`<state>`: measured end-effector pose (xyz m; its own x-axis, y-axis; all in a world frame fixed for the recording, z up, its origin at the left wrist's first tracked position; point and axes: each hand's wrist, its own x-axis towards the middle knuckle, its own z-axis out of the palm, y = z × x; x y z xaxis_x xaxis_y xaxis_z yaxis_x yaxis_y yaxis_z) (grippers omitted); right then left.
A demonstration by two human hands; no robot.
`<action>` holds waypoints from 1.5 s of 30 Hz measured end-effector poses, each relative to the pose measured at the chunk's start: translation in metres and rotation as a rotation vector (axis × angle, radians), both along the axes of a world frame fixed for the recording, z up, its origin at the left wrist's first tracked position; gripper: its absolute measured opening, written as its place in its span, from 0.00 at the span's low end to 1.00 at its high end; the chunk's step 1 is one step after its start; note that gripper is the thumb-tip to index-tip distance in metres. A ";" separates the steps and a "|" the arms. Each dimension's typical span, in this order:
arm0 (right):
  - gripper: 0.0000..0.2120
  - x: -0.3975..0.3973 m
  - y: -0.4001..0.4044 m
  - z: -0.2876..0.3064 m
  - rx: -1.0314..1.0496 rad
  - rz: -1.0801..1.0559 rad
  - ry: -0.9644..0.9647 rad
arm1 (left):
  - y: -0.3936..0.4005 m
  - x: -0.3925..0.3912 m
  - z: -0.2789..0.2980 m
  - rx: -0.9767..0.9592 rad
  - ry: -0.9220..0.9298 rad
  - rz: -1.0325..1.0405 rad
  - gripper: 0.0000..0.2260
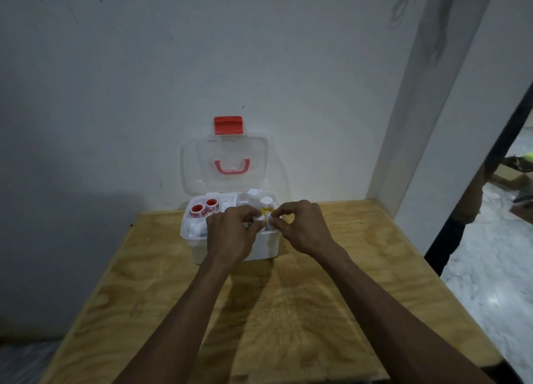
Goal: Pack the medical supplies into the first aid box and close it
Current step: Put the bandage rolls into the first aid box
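First aid box (230, 248) sitting open at the far edge of the wooden table (161, 282), clear lid (227, 164) leaning back against the wall, red tape rolls (203, 207) and a yellow bottle (266, 207) already lying in the top tray. Left hand (230, 233) and right hand (302, 228) both pinching closed on a small white item (266, 220) over the tray, its kind too small to tell. Judging everything light, hard and slick, so gripping small pieces by the sides and, for closing, pressing the thin, flexing lid down near the red latch (228, 125).

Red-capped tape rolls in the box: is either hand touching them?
Apart. The head view shows the tape rolls at the tray's far left, with white tray visible between them and the left hand.
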<state>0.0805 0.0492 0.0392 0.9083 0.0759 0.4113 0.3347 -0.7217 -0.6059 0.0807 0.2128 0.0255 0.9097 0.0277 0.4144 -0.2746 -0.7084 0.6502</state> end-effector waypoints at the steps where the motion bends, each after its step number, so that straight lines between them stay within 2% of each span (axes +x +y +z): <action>1: 0.08 0.000 0.000 0.000 -0.011 0.006 0.010 | 0.000 0.000 0.000 0.022 0.009 -0.002 0.09; 6: 0.09 -0.001 -0.001 0.002 -0.059 0.023 0.018 | 0.001 -0.001 0.003 0.089 0.023 -0.015 0.08; 15: 0.13 -0.006 -0.002 0.006 -0.042 0.017 0.017 | 0.002 -0.005 0.004 0.068 0.028 -0.004 0.13; 30: 0.15 -0.002 -0.007 0.008 -0.032 0.005 0.019 | 0.004 -0.007 0.005 0.040 0.031 -0.030 0.15; 35: 0.13 0.002 -0.006 0.014 0.015 0.010 -0.021 | 0.008 -0.010 0.014 -0.023 -0.022 -0.025 0.15; 39: 0.13 0.021 0.000 0.032 0.115 -0.017 -0.082 | 0.024 0.000 0.032 -0.073 -0.135 0.035 0.15; 45: 0.18 0.069 0.021 0.066 0.205 -0.068 -0.125 | 0.056 0.038 0.063 -0.093 -0.215 0.176 0.20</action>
